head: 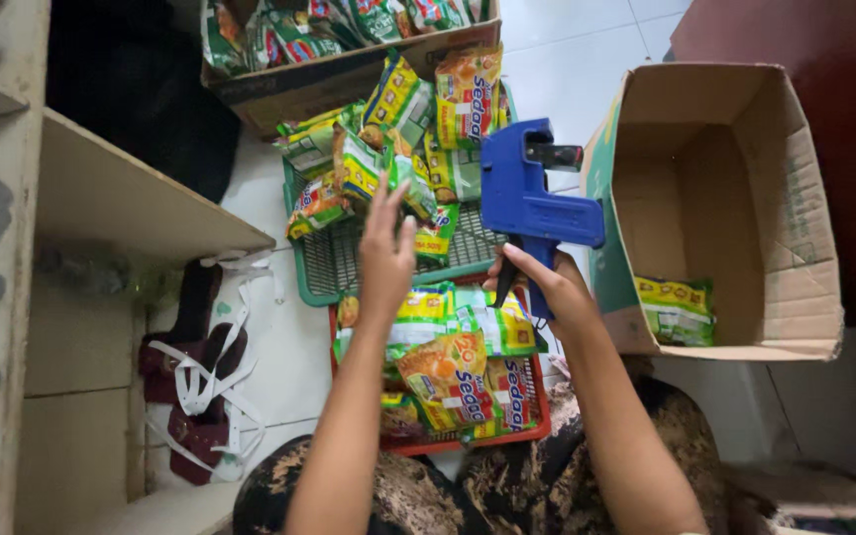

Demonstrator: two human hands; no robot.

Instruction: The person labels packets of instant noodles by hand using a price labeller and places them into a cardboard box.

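Nearest camera: red tray (541, 421) of noodle packets (453, 372). Left hand (385, 260) empty, fingers spread, reaching ahead toward green basket (321, 267), nearer its packets. Right hand (552, 289) gripping blue price-label gun (530, 193), upright, right of basket.

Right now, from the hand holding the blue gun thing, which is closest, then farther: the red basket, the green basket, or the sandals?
From the right hand:
1. Red basket, just below it.
2. Green basket, up and left.
3. Sandals, far left by the shelf.
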